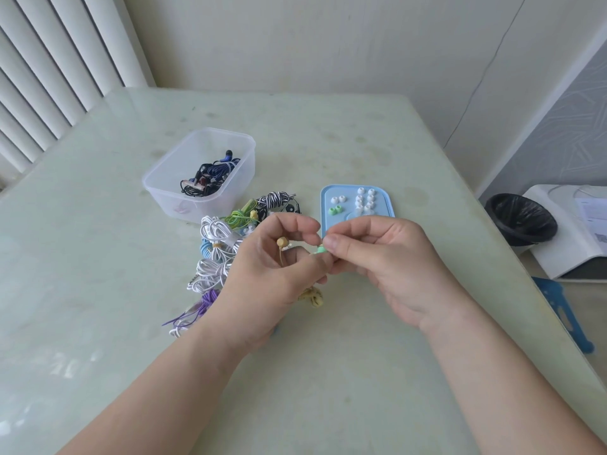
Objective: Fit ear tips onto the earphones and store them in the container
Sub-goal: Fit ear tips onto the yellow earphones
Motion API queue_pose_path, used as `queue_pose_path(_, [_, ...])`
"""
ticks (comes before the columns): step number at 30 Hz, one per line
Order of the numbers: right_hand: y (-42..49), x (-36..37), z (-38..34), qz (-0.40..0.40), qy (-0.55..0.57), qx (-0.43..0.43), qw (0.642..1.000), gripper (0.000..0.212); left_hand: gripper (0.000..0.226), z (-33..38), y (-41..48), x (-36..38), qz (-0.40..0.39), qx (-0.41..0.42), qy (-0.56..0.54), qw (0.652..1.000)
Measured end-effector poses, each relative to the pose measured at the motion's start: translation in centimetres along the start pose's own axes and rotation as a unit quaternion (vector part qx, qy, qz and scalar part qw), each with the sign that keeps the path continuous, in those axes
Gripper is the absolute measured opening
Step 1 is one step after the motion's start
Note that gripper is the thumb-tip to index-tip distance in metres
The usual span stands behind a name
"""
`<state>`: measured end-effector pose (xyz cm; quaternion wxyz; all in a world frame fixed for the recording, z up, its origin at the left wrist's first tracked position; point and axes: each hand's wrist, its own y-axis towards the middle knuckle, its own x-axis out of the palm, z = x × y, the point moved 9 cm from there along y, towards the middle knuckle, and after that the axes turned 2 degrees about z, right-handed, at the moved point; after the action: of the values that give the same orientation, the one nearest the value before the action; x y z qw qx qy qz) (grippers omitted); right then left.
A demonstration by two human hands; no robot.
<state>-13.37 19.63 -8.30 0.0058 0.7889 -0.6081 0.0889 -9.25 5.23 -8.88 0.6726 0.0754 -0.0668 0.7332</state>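
Note:
My left hand [272, 267] holds a pair of beige earphones; one bare bud [281, 242] sticks up beside the thumb and the bundled beige cable [313, 297] hangs below the hand. My right hand [377, 257] pinches a green ear tip [321, 249] against the second bud between the two hands. A blue lid [387, 200] behind the hands carries several white ear tips [365, 200] and a pair of green ones [335, 210]. The clear plastic container [170, 174] at the back left holds several dark coiled earphones [210, 177].
A heap of coiled earphones [216, 251] in white, blue, purple, green and striped black-white lies left of my hands. The pale green table [328, 356] ends at the right, where a black-lined bin [520, 218] and a white device [571, 231] stand on the floor.

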Motion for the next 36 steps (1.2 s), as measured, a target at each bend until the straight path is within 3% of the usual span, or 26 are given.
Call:
queue_pose_path(3, [0.0,-0.1,0.3,0.014,0.036,0.026,0.999,0.003,0.018,0.3,-0.3,-0.2,0.026,0.020,0.087,0.996])
queue_pose_path(6, [0.1,-0.1,0.5,0.011,0.063,0.043,0.997,0.006,0.007,0.4,-0.4,-0.1,0.035,0.022,0.084,0.996])
queue_pose_path(12, [0.3,0.0,1.5,0.016,0.100,0.089,0.991,0.017,0.011,0.2,-0.4,-0.4,0.058,-0.003,-0.006,0.998])
queue_pose_path(18, [0.3,0.4,1.4,-0.002,0.124,0.094,0.988,0.006,0.013,0.2,-0.4,-0.6,0.066,0.002,0.019,0.998])
queue_pose_path(26, [0.3,0.5,1.4,-0.016,0.135,0.091,0.987,0.020,0.011,0.7,-0.3,-1.0,0.065,0.022,0.050,0.996])
queue_pose_path(36, [0.5,0.3,1.2,-0.013,0.094,0.055,0.994,0.023,0.011,0.8,-0.4,-0.9,0.067,0.021,0.075,0.995])
